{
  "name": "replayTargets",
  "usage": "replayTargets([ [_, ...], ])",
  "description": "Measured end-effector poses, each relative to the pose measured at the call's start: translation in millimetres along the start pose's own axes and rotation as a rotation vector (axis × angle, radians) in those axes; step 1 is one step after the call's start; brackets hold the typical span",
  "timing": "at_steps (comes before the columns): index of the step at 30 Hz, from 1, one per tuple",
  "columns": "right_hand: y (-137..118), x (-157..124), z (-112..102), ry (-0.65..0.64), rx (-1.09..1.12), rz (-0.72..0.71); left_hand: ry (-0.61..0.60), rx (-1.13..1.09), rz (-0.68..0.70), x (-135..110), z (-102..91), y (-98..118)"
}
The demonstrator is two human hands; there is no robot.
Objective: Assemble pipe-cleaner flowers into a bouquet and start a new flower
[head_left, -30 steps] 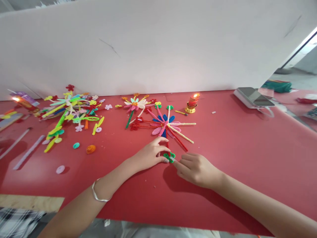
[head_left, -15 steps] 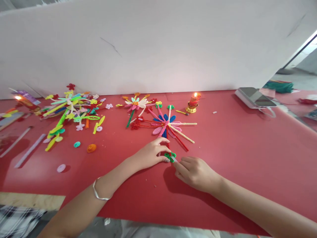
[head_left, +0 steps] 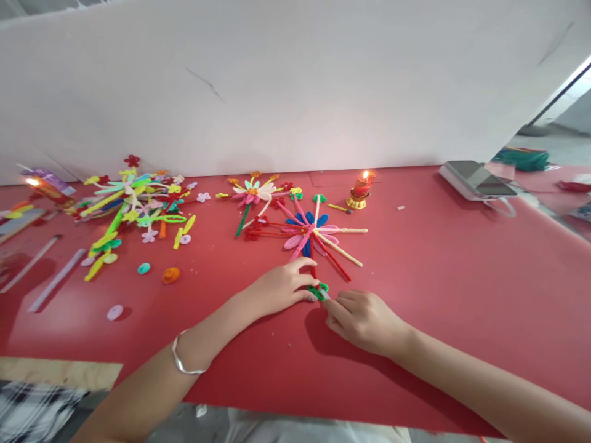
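Note:
On the red table my left hand and my right hand meet at a small green pipe-cleaner flower. The left hand's fingertips pinch it from the left, with the index finger stretched above it. From the right, the curled right hand's thumb and finger press on it. A silver bracelet circles my left wrist. Just beyond the hands lies a bunch of pipe-cleaner flowers with red, pink, blue and cream stems fanned out.
A lit red candle in a gold holder stands behind the bunch. A large heap of coloured pipe-cleaner flowers lies at the left, with loose coils near it. A phone on a white box sits at the right. A white wall closes the back.
Both hands stay at the green flower with only slight finger shifts; the view has drifted a little.

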State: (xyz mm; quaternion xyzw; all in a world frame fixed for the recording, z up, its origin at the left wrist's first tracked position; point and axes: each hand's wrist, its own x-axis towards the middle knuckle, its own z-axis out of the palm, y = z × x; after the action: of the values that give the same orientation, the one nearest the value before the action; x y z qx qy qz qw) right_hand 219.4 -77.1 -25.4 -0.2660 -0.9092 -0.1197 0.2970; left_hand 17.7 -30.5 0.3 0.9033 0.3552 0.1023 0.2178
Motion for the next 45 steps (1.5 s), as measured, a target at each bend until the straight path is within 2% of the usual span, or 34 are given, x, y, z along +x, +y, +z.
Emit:
replayTargets([
  [9, 3.5, -0.4, 1.1, 0.019, 0.095, 0.104, -0.003, 0.097, 0.049, -1.7, 1.2, -1.8],
  [14, 5.0, 2.6, -2.7, 0.048, 0.102, 0.056, 0.002, 0.028, -0.01, 0.2, 1.3, -1.6],
  [21, 8.7, 3.8, -4.4, 0.024, 0.073, 0.013, 0.022, -0.145, -0.11, 2.1, 2.7, -3.9],
  [28, 10.2, 2.7, -3.9, 0.028, 0.052, -0.004, 0.063, -0.222, -0.06, 4.7, 7.3, -12.3],
  [45, 14.2, 2.4, -4.6, 0.035, 0.011, -0.109, 0.074, -0.193, -0.036, 4.3, 9.4, -14.1],
])
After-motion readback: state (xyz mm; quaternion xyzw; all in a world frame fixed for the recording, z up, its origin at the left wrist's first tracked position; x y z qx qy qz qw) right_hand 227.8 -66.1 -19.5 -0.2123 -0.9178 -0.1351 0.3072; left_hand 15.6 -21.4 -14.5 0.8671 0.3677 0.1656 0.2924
